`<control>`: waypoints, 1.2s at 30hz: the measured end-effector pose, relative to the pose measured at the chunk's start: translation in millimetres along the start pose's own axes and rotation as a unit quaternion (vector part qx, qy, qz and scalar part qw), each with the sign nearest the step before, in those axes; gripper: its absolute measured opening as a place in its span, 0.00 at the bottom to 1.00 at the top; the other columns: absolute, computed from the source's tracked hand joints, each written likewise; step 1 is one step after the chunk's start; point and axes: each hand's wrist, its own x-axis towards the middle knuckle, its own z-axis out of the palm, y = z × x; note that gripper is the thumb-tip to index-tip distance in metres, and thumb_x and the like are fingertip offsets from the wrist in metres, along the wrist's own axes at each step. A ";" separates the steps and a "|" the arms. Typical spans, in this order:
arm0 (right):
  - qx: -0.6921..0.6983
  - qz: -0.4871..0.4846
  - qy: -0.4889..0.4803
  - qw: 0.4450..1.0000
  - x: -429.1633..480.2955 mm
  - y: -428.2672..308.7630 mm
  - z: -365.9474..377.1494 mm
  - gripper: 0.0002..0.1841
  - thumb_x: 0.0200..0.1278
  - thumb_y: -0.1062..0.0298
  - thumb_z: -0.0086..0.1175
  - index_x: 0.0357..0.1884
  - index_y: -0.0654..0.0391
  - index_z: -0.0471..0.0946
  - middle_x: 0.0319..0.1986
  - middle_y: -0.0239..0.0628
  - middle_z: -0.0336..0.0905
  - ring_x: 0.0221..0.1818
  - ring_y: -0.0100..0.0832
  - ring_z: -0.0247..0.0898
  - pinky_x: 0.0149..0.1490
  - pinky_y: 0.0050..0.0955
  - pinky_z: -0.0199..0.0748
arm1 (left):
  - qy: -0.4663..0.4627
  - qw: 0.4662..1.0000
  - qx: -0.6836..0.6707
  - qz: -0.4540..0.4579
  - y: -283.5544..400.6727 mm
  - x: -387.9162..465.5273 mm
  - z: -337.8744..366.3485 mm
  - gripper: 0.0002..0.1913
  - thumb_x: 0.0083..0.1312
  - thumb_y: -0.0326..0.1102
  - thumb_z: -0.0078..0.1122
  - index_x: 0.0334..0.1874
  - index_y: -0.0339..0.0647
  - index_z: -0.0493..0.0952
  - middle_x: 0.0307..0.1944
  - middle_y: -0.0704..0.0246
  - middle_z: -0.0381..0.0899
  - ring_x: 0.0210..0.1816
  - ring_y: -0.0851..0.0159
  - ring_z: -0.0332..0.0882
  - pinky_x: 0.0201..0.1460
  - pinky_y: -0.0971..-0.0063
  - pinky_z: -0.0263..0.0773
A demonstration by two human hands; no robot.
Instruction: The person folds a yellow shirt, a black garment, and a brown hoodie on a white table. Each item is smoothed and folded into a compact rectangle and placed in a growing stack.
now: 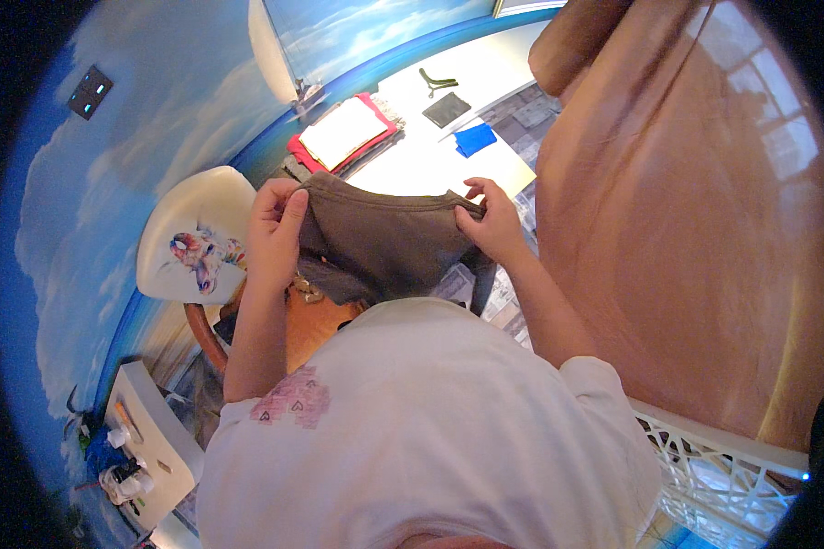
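A dark grey-brown garment hangs between my two hands, its hemmed edge stretched along the top. My left hand pinches one end of that edge between thumb and fingers. At the other end, my right hand grips the cloth, with some fingers raised off it. The lower part of the garment drops in front of my body, and my white shirt hides some of it. Beyond the garment, a white table holds a stack of folded clothes, with white and red pieces on top.
On the table lie a blue folded cloth, a dark flat item and a dark green stand-like object. A chair with a giraffe print stands left. A large brown leather-like surface fills the right. A small shelf holds clutter.
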 end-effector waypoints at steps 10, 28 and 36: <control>-0.109 -0.057 0.062 0.990 8.3 -13.9 -50.7 0.08 0.66 0.63 0.63 0.39 0.57 0.85 0.34 0.42 0.82 0.38 0.46 0.80 0.45 0.40 0.78 | -0.057 0.951 0.298 0.061 -47.9 8.4 -11.9 0.06 0.71 0.28 0.62 0.47 0.38 0.79 0.40 0.67 0.82 0.43 0.66 0.80 0.49 0.75 0.74; -0.143 -0.183 0.082 0.969 33.2 26.2 -144.9 0.07 0.64 0.60 0.65 0.39 0.51 0.85 0.29 0.38 0.82 0.31 0.43 0.80 0.35 0.38 0.75 | 0.137 0.920 0.358 0.078 -62.6 -19.3 77.2 0.08 0.71 0.30 0.58 0.50 0.38 0.78 0.43 0.56 0.81 0.45 0.52 0.82 0.49 0.65 0.76; -0.059 -0.215 0.060 0.973 46.6 77.6 -164.0 0.06 0.63 0.66 0.67 0.38 0.55 0.85 0.30 0.41 0.83 0.32 0.42 0.80 0.38 0.36 0.75 | -0.013 0.851 0.525 -0.025 -32.7 -79.0 104.9 0.10 0.67 0.39 0.68 0.44 0.42 0.83 0.41 0.62 0.86 0.43 0.52 0.85 0.46 0.66 0.79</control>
